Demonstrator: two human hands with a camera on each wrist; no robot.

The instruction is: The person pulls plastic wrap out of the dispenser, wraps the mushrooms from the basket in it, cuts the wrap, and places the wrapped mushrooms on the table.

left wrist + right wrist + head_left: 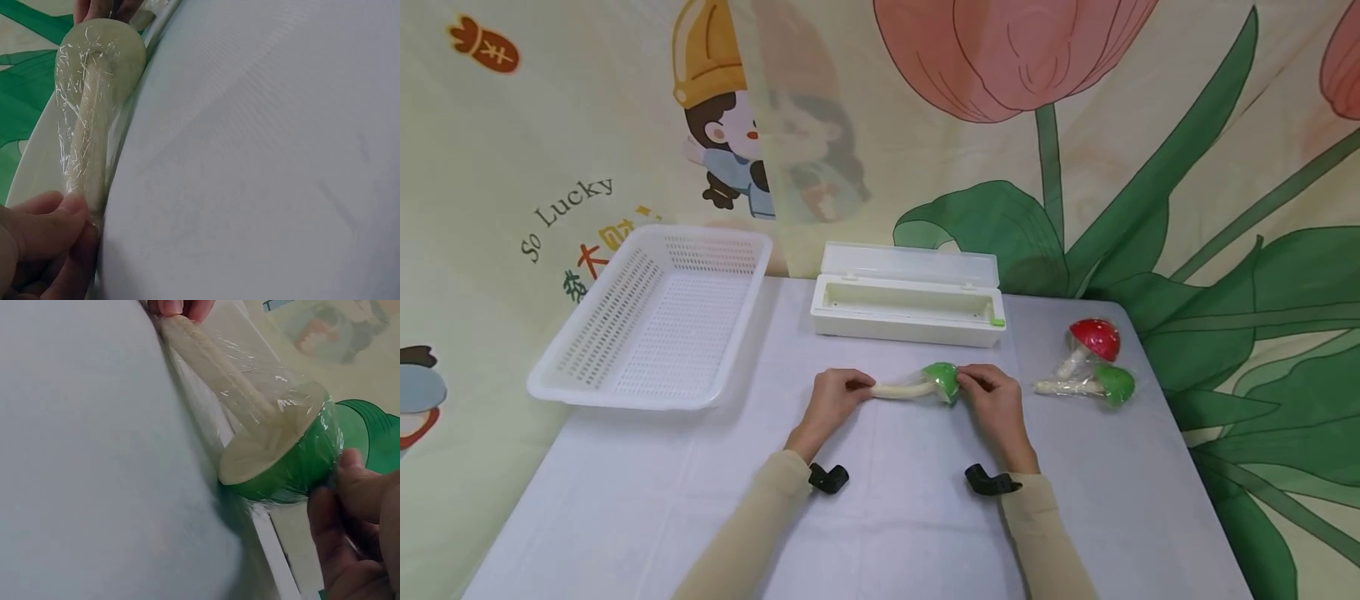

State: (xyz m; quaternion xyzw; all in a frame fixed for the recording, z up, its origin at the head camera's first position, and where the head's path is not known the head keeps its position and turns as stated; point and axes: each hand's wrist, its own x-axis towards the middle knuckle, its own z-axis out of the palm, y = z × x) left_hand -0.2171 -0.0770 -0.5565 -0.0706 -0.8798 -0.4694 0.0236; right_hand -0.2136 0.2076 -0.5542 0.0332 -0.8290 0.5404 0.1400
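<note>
A toy mushroom with a green cap and a pale stem lies sideways between both hands, covered in clear plastic film. My left hand pinches the stem end, thumb against fingers, as the left wrist view also shows at the wrapped stem. At the cap side, my right hand pinches the film by the green cap. Behind the mushroom stands a long white cling film box, its translucent lid raised.
A white perforated basket stands at the back left. To the right lie two more mushrooms in film, one with a red cap, the other with a green cap. A white cloth covers the table, with a printed curtain behind.
</note>
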